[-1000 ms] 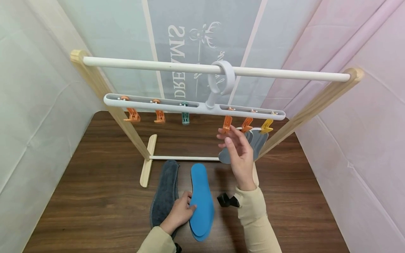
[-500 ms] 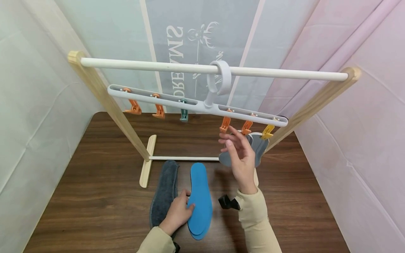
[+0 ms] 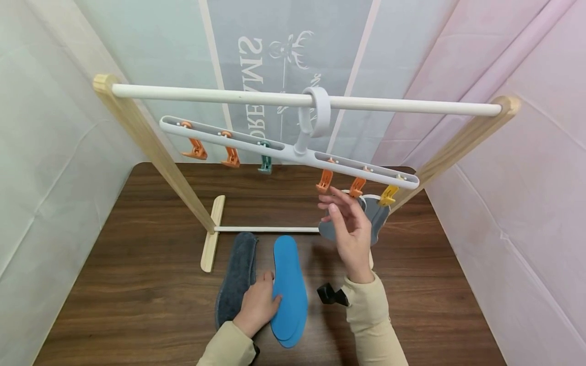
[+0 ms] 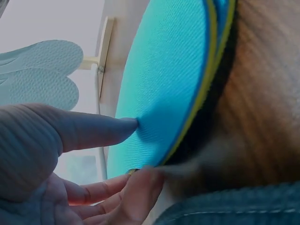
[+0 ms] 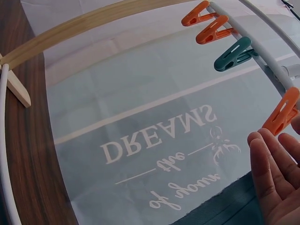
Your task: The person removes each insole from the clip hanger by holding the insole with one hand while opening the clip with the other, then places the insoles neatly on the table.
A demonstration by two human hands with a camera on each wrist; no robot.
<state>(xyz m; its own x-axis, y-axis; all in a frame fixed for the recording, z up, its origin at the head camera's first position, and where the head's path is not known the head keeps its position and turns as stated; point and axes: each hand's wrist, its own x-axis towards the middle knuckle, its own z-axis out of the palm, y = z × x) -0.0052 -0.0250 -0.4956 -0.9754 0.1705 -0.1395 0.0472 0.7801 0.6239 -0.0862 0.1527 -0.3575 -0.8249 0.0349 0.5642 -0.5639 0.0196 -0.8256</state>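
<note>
My left hand (image 3: 258, 304) pinches the near-left edge of a pair of stacked blue insoles (image 3: 289, 284) on the table. In the left wrist view the thumb (image 4: 101, 133) lies on the blue top face, with the fingers at the edge. The insoles have thin yellow edges and a dark underside. My right hand (image 3: 353, 234) is raised, its fingers loosely extended, fingertips right at an orange clip (image 3: 325, 180) on the grey hanger (image 3: 256, 144). That clip (image 5: 281, 112) carries nothing. Dark grey fuzzy insoles (image 3: 235, 284) lie left of the blue pair.
The hanger hooks over the white top rod (image 3: 220, 95) of a wooden-legged rack. Grey insoles (image 3: 377, 213) hang at its right end from a yellow clip (image 3: 388, 194) and another orange clip (image 3: 357, 187). A green clip (image 3: 265, 163) hangs left of the hook. Fabric walls surround the table.
The hanger has swivelled and tilted, its left end up and right end down, carrying the clips and hanging insoles. Both hands stay nearly in place; the blue insoles have shifted slightly left.
</note>
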